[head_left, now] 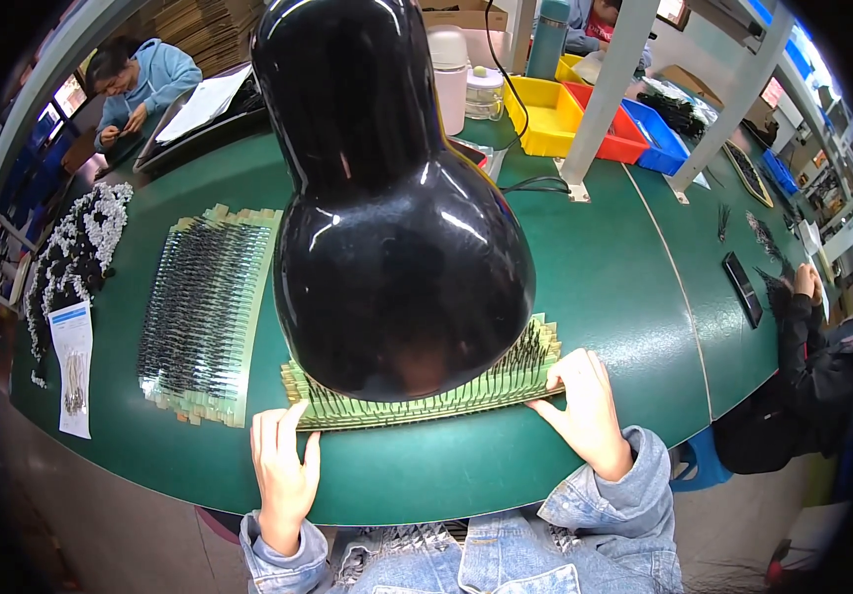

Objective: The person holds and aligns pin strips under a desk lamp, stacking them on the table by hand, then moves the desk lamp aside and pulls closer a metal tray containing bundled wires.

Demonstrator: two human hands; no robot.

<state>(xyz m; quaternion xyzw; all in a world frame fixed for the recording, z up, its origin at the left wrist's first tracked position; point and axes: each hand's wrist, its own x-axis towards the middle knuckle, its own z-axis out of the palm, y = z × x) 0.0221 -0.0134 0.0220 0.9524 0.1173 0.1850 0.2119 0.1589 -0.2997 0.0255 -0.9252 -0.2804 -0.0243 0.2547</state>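
Observation:
A row of yellow-green strips with many thin dark pins (511, 378) lies on the green table close in front of me. My left hand (284, 465) grips its left end, thumb and fingers closed at the near edge. At the other end, my right hand (590, 411) pinches the right corner between thumb and fingers. The black dome of a lamp (402, 267) hangs over the strips and hides their middle and far part. Farther left lies a second batch of similar strips (209, 312), with dense dark pins and pale ends.
At the left are a pile of black-and-white small parts (80, 243) and a labelled clear bag (72, 366). Yellow (545, 117), red (622, 134) and blue bins (656, 148) stand behind metal posts (613, 94). A dark phone-like object (742, 289) lies right. Other people sit at both sides.

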